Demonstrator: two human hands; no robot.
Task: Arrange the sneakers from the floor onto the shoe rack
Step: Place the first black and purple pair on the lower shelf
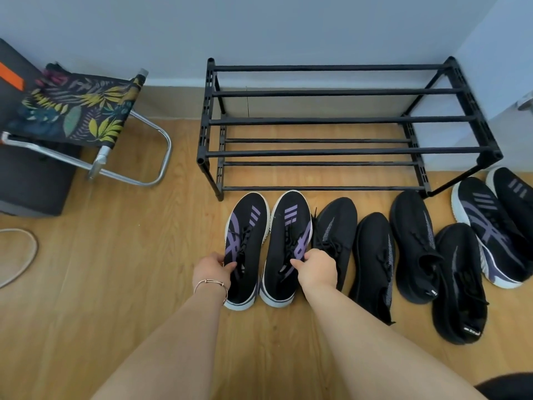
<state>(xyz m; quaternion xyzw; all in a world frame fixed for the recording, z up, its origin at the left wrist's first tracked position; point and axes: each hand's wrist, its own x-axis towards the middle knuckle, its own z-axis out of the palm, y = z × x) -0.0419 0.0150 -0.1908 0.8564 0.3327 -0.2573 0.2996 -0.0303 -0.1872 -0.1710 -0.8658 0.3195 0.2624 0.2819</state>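
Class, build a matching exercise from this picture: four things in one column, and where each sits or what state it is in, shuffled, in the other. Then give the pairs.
1. shoe rack
2. left hand
3. folding stool
4. right hand

A. left of the rack
B. grips the leftmost sneaker
C. no shoes on it
D. grips the second sneaker

Pairs: 1-C, 2-B, 3-A, 4-D

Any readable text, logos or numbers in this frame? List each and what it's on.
No legible words or numbers anywhere.
Heel tab of one plain black sneaker: small white mark, too small to read.
Heel tab of the plain black sneaker beside it: white marks, too blurred to read.
Purple-trimmed sneakers: three purple stripes only, no lettering.
Shoe rack: no label visible.
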